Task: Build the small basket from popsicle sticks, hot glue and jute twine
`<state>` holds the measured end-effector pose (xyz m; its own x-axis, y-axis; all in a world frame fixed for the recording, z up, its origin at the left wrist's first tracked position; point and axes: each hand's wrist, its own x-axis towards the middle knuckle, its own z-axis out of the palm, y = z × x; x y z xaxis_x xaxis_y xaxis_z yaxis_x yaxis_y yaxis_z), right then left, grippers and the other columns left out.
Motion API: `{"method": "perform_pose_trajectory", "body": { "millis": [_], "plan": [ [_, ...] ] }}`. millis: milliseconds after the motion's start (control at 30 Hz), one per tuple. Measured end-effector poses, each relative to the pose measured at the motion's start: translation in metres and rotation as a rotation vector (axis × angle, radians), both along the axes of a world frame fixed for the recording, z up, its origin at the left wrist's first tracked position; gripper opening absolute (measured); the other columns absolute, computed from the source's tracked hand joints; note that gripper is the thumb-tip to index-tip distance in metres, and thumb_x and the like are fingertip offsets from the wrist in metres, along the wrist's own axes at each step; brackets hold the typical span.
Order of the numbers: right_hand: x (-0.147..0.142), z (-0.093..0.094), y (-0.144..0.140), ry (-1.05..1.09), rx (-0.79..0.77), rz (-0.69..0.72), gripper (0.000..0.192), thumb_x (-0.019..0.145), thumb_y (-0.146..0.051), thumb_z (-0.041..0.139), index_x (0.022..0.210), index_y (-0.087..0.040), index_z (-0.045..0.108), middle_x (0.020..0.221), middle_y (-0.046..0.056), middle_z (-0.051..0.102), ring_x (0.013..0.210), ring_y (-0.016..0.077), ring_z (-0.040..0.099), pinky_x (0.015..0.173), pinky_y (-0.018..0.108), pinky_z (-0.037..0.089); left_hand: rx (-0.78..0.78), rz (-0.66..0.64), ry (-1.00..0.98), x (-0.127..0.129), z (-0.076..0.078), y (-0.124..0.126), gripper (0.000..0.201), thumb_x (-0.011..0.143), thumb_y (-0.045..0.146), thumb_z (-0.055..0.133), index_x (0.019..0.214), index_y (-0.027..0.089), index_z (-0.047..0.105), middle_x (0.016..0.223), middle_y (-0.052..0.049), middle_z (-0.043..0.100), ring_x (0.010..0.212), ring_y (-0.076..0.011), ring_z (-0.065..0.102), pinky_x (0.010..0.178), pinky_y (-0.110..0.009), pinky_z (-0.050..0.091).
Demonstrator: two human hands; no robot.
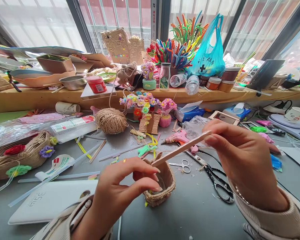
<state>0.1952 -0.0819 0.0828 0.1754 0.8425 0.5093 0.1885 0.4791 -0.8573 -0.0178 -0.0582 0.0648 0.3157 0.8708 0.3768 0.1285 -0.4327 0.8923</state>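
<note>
My right hand (242, 160) pinches the upper end of a flat wooden craft stick (181, 149) between thumb and fingers. The stick slants down to the left, its lower end over a small twine-wrapped basket (168, 186) standing on the grey table. Beside that lower end is my left hand (122, 185), thumb and index finger apart with a gap between them. It partly covers the basket's left side. Behind the basket lie small silver scissors (184, 166); large black-handled scissors (221, 185) rest to its right.
A pink glue gun (178, 137) lies behind the stick. Farther back are a ball of twine (111, 120) and fuzzy flower crafts (168, 111). A white case (52, 201) and clear glue sticks (62, 170) lie at left. The wooden ledge (135, 97) behind holds jars and pipe cleaners.
</note>
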Motion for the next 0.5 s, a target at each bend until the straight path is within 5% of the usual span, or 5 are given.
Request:
{"method": "perform_pose_trajectory", "body": {
  "millis": [233, 500],
  "plan": [
    [0.014, 0.009, 0.002, -0.360, 0.003, -0.108, 0.004, 0.073, -0.029, 0.063, 0.069, -0.029, 0.062, 0.066, -0.003, 0.056, 0.064, 0.0113, 0.050, 0.052, 0.024, 0.039, 0.249, 0.090, 0.337, -0.015, 0.014, 0.013, 0.008, 0.064, 0.033, 0.069, 0.069, 0.027, 0.068, 0.060, 0.005, 0.067, 0.043, -0.0085, 0.053, 0.044, -0.016, 0.039],
    [-0.005, -0.009, 0.015, -0.838, 0.103, 0.137, 0.007, 0.078, -0.025, 0.057, 0.073, -0.022, 0.061, 0.069, 0.001, 0.060, 0.065, 0.0103, 0.054, 0.057, 0.022, 0.045, 0.252, 0.001, 0.597, -0.009, -0.001, 0.010, 0.008, 0.074, 0.030, 0.057, 0.073, 0.026, 0.064, 0.060, 0.007, 0.066, 0.035, -0.0064, 0.045, 0.038, -0.016, 0.034]
  ]
}}
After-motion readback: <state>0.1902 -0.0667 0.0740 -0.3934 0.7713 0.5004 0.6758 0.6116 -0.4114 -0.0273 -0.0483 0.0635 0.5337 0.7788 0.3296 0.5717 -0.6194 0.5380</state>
